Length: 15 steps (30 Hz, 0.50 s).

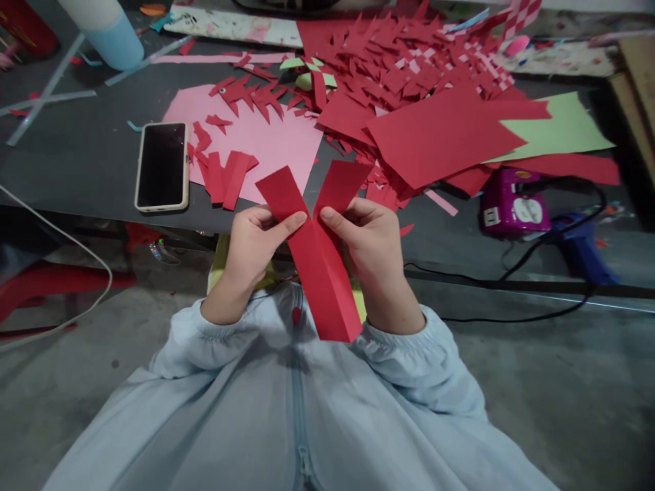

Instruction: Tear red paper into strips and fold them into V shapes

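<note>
Between my hands is a strip of red paper (327,279), creased lengthwise and split at its far end into two flaps that spread in a V. My left hand (256,242) pinches the left flap, thumb on top and fingers underneath. The right flap is pinched the same way by my right hand (371,239). The uncut end of the strip hangs toward my jacket. Just beyond my left hand, folded red paper pieces (228,179) lie on a pink sheet (286,140), near a spiky red paper figure with an eye (245,94).
A phone (162,166) lies left on the dark table (102,153). Red sheets (440,140), a green sheet (563,129) and a heap of spiky red cutouts (379,54) cover the back right. A purple box (513,203) with cables and a blue glue gun (583,249) sit right.
</note>
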Available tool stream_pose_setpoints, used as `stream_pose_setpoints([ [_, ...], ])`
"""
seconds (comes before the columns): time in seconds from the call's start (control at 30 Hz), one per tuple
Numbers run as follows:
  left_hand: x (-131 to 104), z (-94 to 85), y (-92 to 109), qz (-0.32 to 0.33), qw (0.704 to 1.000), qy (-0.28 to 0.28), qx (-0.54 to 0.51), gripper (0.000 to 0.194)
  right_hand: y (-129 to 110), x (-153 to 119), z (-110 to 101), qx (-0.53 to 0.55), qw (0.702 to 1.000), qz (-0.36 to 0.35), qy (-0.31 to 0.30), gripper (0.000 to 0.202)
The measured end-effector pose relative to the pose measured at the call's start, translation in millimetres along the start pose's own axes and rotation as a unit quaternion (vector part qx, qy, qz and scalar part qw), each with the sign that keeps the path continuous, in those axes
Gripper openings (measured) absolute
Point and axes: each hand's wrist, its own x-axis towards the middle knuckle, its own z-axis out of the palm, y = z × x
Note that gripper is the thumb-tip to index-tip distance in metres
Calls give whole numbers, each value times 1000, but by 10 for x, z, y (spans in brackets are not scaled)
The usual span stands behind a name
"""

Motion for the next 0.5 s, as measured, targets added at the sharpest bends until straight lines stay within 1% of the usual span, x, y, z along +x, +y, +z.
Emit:
stream_pose_setpoints([
  [0.1,-4,-16,11,-50,997,-51,8,31,-15,12,-9,-8,1000,-12,2,18],
  [0.17,-5,-29,18,-61,996,-65,16,31,-16,18,-27,-8,1000,-6,-10,18],
  [0.27,2,-45,22,-47,998,-42,24,29,1,15,-60,-8,999,32,-39,19],
  [0.33,10,-48,21,-36,998,-32,29,30,19,8,-72,-10,998,46,-40,20],
  [0.5,8,-13,-10,12,1000,-9,10,25,48,-10,-35,-8,1000,22,-12,21],
])
